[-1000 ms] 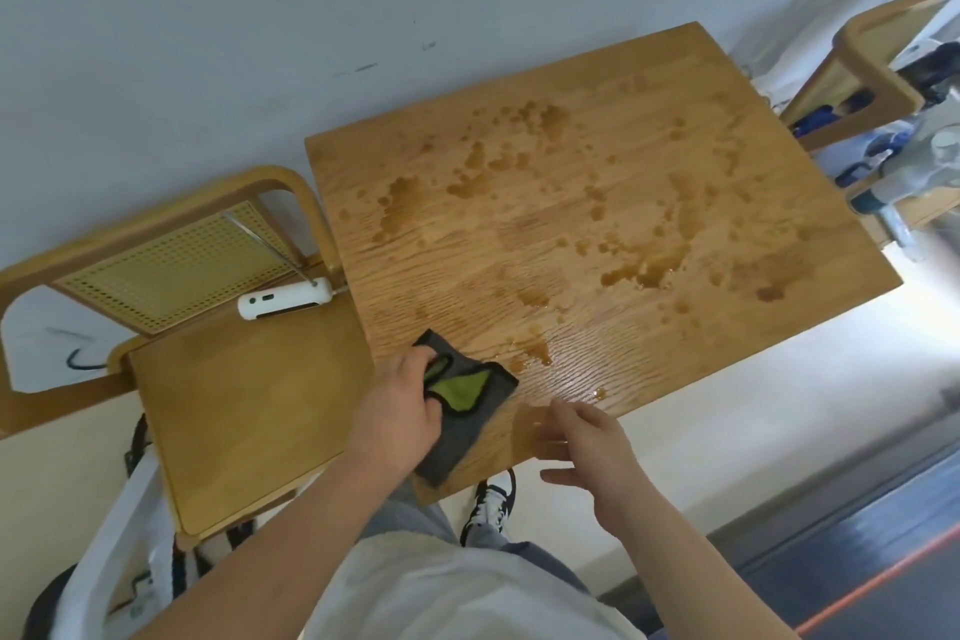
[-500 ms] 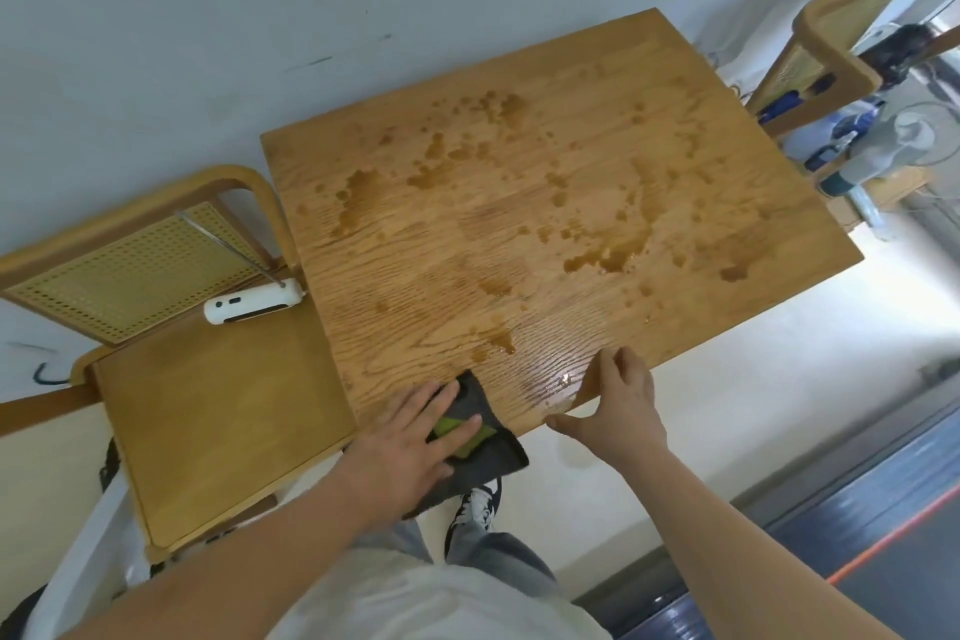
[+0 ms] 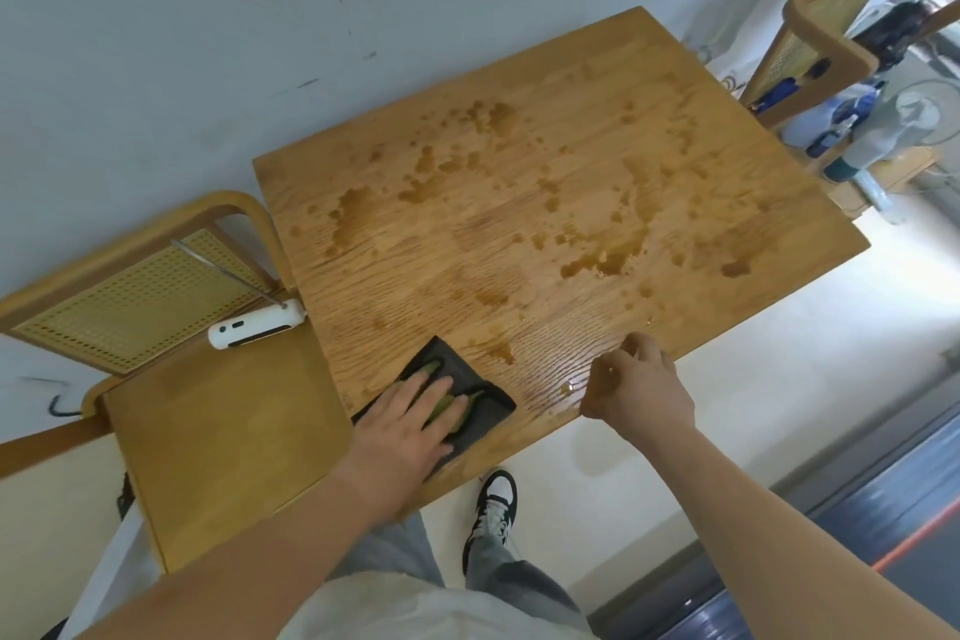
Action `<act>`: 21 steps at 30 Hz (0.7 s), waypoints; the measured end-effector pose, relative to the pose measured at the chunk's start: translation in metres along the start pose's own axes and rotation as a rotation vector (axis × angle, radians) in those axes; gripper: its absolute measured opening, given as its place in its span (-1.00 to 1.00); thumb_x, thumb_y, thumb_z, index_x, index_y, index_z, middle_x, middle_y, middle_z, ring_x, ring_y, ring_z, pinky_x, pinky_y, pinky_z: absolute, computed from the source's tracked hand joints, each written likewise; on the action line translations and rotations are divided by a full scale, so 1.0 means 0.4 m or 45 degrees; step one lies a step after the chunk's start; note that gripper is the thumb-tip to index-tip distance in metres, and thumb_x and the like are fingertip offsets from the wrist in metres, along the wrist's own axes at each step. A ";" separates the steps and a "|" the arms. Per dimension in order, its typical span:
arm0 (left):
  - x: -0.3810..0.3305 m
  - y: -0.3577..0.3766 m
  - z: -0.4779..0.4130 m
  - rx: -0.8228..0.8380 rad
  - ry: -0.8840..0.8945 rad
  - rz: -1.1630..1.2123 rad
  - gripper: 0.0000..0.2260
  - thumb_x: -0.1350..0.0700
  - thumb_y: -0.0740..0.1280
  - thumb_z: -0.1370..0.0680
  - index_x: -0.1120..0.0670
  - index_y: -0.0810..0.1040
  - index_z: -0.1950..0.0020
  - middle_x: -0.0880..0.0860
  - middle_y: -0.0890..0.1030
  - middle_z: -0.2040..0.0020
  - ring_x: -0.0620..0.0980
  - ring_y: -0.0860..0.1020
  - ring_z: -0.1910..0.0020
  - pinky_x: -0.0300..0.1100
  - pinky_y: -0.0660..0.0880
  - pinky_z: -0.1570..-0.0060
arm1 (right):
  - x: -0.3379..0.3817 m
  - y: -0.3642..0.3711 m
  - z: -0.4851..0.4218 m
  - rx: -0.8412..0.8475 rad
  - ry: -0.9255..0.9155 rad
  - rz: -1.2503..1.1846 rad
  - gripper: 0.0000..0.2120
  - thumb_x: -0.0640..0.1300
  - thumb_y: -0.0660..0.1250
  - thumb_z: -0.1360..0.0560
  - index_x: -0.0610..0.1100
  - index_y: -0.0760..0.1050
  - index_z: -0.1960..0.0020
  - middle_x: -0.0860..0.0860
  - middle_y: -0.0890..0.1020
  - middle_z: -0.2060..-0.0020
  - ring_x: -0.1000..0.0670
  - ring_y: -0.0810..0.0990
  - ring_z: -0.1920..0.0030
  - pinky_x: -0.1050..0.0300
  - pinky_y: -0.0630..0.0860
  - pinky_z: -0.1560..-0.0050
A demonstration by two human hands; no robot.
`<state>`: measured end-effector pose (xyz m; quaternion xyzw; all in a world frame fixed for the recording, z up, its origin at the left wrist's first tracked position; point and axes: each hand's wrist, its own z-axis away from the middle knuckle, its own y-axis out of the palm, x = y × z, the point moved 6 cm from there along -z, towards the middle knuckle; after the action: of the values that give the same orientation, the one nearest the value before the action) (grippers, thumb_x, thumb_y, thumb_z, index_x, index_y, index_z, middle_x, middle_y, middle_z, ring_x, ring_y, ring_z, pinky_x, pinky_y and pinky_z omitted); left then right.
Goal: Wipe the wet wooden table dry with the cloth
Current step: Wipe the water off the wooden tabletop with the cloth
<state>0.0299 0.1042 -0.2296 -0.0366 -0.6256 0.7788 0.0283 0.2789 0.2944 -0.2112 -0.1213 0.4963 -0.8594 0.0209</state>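
Observation:
The wooden table [image 3: 545, 161] fills the middle of the head view, with dark water patches [image 3: 602, 260] spread over its centre and far half. A dark grey cloth [image 3: 454, 369] with a green patch lies flat on the table's near left corner. My left hand [image 3: 410, 424] presses flat on the cloth with fingers spread. My right hand [image 3: 636, 387] rests on the table's near edge to the right of the cloth, fingers curled, with nothing in it.
A wooden chair [image 3: 208, 437] stands tight against the table's left side, with a white device [image 3: 254, 325] on its seat. Another chair [image 3: 831, 36] and several bottles [image 3: 852, 140] are at the far right. A wall runs behind the table. My shoe [image 3: 493, 504] is below the near edge.
My left hand has pushed the cloth from the table's near edge further onto the top. My right hand has lifted its fingers from gripping the edge and curled them.

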 end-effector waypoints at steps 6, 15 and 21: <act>-0.127 0.009 -0.048 -0.006 -0.175 0.157 -0.42 -0.02 0.29 -0.61 -0.08 0.23 -0.62 0.02 0.19 -0.65 0.32 0.09 -0.60 0.46 0.07 -0.47 | -0.010 0.005 -0.004 -0.072 -0.007 0.116 -0.29 0.13 0.65 -0.25 0.08 0.43 -0.30 0.08 0.27 -0.49 -0.08 0.12 -0.54 -0.07 0.62 -0.05; -0.093 -0.042 -0.184 0.034 -0.241 0.252 -0.47 -0.07 0.10 -0.67 -0.15 0.10 -0.65 -0.06 0.03 -0.69 0.22 -0.13 -0.64 0.31 -0.09 -0.56 | -0.013 -0.010 -0.025 -0.012 0.131 0.014 0.07 0.06 0.70 -0.22 0.13 0.15 -0.55 0.04 0.07 -0.60 -0.09 0.02 -0.62 -0.12 0.59 -0.09; -0.171 -0.057 -0.239 0.101 0.575 0.155 -0.50 -0.04 0.19 -0.69 -0.21 0.15 -0.62 -0.14 0.10 -0.67 0.11 -0.08 -0.66 0.21 -0.01 -0.59 | -0.020 -0.006 -0.037 -0.043 0.066 0.027 -0.06 0.03 0.59 -0.38 0.11 0.13 -0.60 0.00 0.09 -0.64 -0.10 -0.01 -0.64 -0.10 0.53 -0.26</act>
<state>0.1067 0.1958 -0.2265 -0.2465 -0.5690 0.7750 0.1219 0.2835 0.3095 -0.2175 -0.0942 0.5124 -0.8535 0.0151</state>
